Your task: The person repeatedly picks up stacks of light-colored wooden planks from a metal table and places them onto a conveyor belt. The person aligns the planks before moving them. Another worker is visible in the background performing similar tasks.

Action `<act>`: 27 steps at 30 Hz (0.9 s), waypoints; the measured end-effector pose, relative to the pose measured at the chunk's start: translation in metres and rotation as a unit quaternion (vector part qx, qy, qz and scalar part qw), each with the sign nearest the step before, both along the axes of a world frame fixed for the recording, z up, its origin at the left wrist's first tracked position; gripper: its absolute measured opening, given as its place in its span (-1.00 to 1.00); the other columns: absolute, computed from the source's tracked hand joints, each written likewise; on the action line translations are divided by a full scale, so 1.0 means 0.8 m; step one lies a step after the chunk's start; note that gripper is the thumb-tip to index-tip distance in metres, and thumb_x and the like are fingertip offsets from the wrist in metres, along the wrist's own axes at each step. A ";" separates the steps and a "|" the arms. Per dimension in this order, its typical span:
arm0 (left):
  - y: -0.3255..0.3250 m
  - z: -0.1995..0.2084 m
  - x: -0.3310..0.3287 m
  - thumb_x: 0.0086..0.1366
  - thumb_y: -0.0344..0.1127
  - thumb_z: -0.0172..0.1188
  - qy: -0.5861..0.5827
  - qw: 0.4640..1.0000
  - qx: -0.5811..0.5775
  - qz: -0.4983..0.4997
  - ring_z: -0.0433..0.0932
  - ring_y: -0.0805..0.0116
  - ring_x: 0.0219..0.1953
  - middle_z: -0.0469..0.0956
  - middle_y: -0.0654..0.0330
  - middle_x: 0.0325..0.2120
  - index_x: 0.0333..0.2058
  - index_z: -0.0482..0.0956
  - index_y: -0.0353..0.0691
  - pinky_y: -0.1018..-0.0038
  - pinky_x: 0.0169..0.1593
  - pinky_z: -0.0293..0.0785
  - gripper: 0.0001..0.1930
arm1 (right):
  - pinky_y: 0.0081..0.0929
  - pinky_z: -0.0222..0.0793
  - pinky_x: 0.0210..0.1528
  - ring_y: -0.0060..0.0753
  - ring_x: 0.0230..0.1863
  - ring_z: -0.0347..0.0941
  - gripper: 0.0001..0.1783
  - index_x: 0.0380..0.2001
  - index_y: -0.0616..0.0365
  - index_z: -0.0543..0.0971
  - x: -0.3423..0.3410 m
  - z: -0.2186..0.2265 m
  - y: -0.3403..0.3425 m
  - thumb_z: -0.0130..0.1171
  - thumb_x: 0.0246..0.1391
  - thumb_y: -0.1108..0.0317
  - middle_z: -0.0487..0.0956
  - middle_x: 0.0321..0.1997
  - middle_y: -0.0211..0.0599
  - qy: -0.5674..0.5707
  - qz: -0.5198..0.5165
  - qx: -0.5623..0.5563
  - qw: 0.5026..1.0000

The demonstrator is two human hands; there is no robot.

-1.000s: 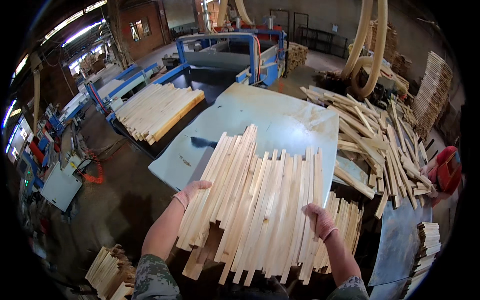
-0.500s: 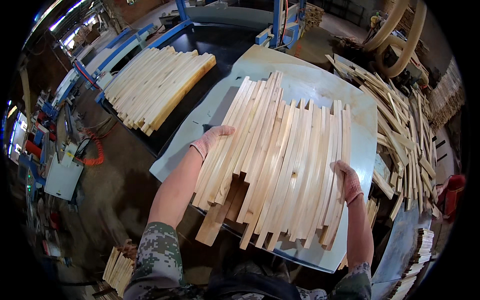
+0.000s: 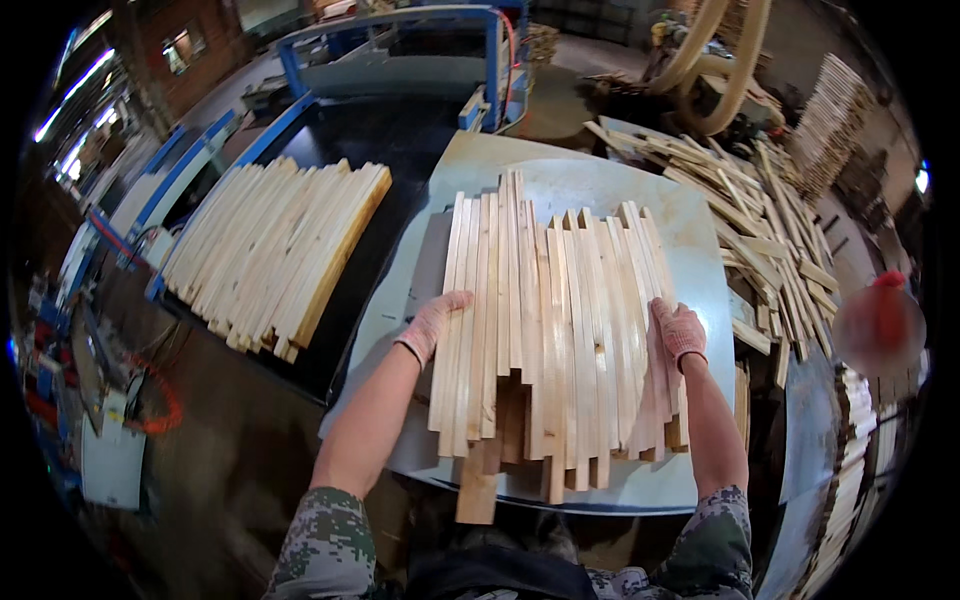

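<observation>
A row of pale wooden strips (image 3: 560, 330) lies side by side on a white tabletop (image 3: 690, 235), their ends uneven. My left hand (image 3: 435, 325), in a pinkish knit glove, presses on the row's left side with the thumb over the top. On the right side, my gloved right hand (image 3: 680, 332) grips the outer strips, so the row is squeezed between both hands. One shorter board (image 3: 478, 490) juts out below the near ends, next to a gap in the row.
Left of the table, a second row of strips (image 3: 275, 250) rests on a black machine bed (image 3: 385, 130) with a blue frame (image 3: 290, 65). Loose offcuts (image 3: 770, 235) are heaped at the right, near thick beige hoses (image 3: 740, 75). A blurred person in red (image 3: 885, 320) is at far right.
My view has shifted and tilted. The strips between my hands have turned straighter toward me and look pressed closer together. Both hands have stayed on the row's sides.
</observation>
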State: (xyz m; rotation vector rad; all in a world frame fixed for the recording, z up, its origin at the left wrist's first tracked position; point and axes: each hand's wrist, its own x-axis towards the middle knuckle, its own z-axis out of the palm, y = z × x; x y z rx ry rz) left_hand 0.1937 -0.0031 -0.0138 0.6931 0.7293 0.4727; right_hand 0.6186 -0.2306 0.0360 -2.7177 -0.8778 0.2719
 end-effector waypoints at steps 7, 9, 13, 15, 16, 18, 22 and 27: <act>-0.003 -0.022 0.009 0.36 -0.04 0.32 -0.002 1.000 0.006 0.003 0.71 0.18 -0.07 0.73 0.09 -0.11 0.07 0.65 -0.23 0.23 0.11 0.65 -0.55 | 0.01 0.37 0.38 0.29 0.33 0.45 -0.15 0.36 0.28 0.41 -0.170 0.026 -0.017 0.27 0.22 -0.14 0.53 0.31 0.27 -0.142 0.072 0.134 0.978; 0.001 -0.021 0.004 0.34 0.00 0.36 0.021 1.000 0.004 0.013 0.70 0.19 -0.04 0.73 0.10 -0.07 0.08 0.67 -0.23 0.26 0.13 0.62 -0.51 | 0.02 0.39 0.37 0.29 0.35 0.43 -0.12 0.40 0.29 0.38 -0.258 0.050 -0.016 0.30 0.22 -0.11 0.50 0.35 0.24 -0.098 0.185 0.159 0.965; -0.006 -0.014 -0.001 0.30 0.10 0.41 0.024 1.000 0.005 0.017 0.66 0.19 0.07 0.71 0.09 0.05 0.13 0.68 -0.23 0.29 0.22 0.53 -0.41 | -0.01 0.32 0.43 0.26 0.32 0.45 -0.28 0.27 0.19 0.47 -0.420 0.107 -0.014 0.33 0.20 -0.06 0.58 0.15 0.14 0.056 0.238 0.070 0.967; -0.013 0.001 -0.004 0.33 0.12 0.38 0.015 1.000 0.006 0.014 0.66 0.21 0.09 0.70 0.11 0.07 0.17 0.65 -0.20 0.30 0.24 0.54 -0.40 | 0.07 0.28 0.38 0.19 0.29 0.39 -0.46 0.11 0.10 0.48 -0.451 0.080 -0.022 0.23 0.27 -0.07 0.51 0.12 0.02 -0.053 0.232 0.084 0.968; -0.011 0.001 -0.002 0.32 0.14 0.38 0.024 1.000 0.007 0.005 0.63 0.22 0.12 0.68 0.13 0.11 0.22 0.63 -0.18 0.31 0.26 0.52 -0.36 | 0.07 0.27 0.39 0.19 0.30 0.39 -0.39 0.16 0.13 0.49 -0.454 0.072 -0.027 0.25 0.25 -0.09 0.51 0.16 0.04 -0.074 0.225 0.099 0.966; -0.010 -0.002 0.003 0.31 0.17 0.38 0.036 0.999 0.028 -0.009 0.63 0.22 0.12 0.67 0.13 0.11 0.24 0.61 -0.18 0.31 0.25 0.52 -0.32 | 0.05 0.26 0.41 0.19 0.31 0.39 -0.26 0.26 0.18 0.48 -0.452 0.062 -0.033 0.28 0.21 -0.13 0.51 0.21 0.05 -0.109 0.208 0.113 0.965; 0.007 -0.042 -0.001 0.28 0.21 0.40 0.038 0.998 0.053 0.008 0.61 0.20 0.11 0.65 0.09 0.11 0.23 0.57 -0.36 0.29 0.25 0.48 -0.21 | -0.04 0.31 0.40 0.14 0.28 0.43 -0.01 0.44 0.29 0.36 -0.460 0.081 -0.014 0.34 0.17 -0.20 0.55 0.24 0.09 -0.032 0.176 0.107 0.978; 0.050 -0.016 -0.066 0.36 0.18 0.32 0.001 0.998 0.057 -0.036 0.69 0.24 -0.05 0.70 0.12 -0.02 0.19 0.60 -0.22 0.27 0.12 0.63 -0.35 | -0.11 0.54 0.17 0.05 0.08 0.60 0.11 0.54 0.29 0.21 -0.468 0.079 0.025 0.38 0.16 -0.20 0.59 0.15 0.15 0.273 0.088 0.175 0.942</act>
